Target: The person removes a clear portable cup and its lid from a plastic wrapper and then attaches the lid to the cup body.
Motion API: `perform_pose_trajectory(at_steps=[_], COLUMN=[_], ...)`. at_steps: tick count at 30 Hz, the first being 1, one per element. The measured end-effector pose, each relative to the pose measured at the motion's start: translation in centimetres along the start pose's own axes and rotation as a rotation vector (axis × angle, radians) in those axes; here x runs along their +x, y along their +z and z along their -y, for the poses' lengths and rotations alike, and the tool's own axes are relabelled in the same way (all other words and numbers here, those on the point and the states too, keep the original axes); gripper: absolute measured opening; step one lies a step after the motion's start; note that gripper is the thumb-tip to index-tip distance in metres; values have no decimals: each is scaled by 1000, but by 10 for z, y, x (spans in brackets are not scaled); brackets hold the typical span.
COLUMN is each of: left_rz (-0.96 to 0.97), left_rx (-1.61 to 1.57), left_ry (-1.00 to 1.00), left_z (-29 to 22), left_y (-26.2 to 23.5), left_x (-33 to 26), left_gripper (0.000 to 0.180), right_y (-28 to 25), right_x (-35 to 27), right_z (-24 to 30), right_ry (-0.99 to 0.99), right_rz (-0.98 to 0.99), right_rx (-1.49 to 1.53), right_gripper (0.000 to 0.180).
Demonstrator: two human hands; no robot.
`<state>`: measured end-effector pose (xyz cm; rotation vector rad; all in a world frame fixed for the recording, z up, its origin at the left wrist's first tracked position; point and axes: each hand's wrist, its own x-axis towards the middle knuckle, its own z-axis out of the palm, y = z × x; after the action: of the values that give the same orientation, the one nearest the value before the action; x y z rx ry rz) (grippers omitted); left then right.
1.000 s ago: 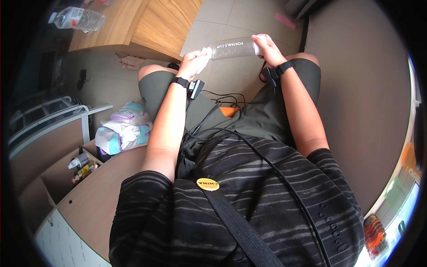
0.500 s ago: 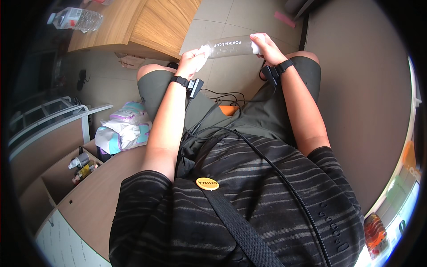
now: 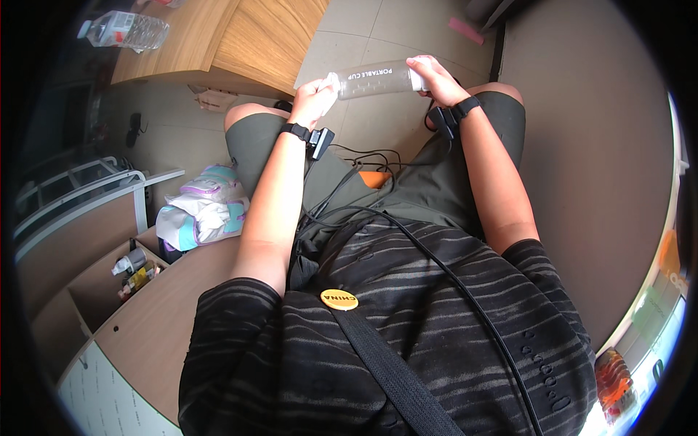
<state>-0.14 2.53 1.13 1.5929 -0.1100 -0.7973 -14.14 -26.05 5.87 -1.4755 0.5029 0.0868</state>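
A clear plastic drinking bottle (image 3: 376, 81) with white printing lies sideways between my hands, above the floor and beyond my knees. My right hand (image 3: 440, 81) is closed around its white right end (image 3: 419, 75). At the left end, my left hand (image 3: 307, 100) presses a crumpled white tissue (image 3: 331, 94) against the bottle, fingers closed. The tissue and fingers hide most of that end. Each wrist wears a black strap with a small dark device.
A wooden cabinet (image 3: 251, 43) stands ahead on the left with a clear water bottle (image 3: 131, 31) on it. A white and purple cloth bundle (image 3: 203, 211) lies beside my left thigh. Black cables (image 3: 349, 211) cross my lap. A brown panel (image 3: 589, 145) rises on the right.
The bottle has turned slightly, shifting its printing, and its left end sits a little lower. Both hands keep their hold, with only slight movement.
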Motion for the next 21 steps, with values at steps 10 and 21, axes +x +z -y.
perform_pose_trajectory(at_steps=[10, 21], left_rz=[61, 29], left_rx=[-11, -36], left_ry=[-10, -37], left_z=[4, -1], left_y=[0, 1], left_x=[4, 5], left_gripper=[16, 12], right_y=[0, 5], right_x=[8, 4], right_z=[-7, -1], right_ry=[-48, -41], right_rz=[-116, -97], right_rx=[-35, -10], right_gripper=[64, 56])
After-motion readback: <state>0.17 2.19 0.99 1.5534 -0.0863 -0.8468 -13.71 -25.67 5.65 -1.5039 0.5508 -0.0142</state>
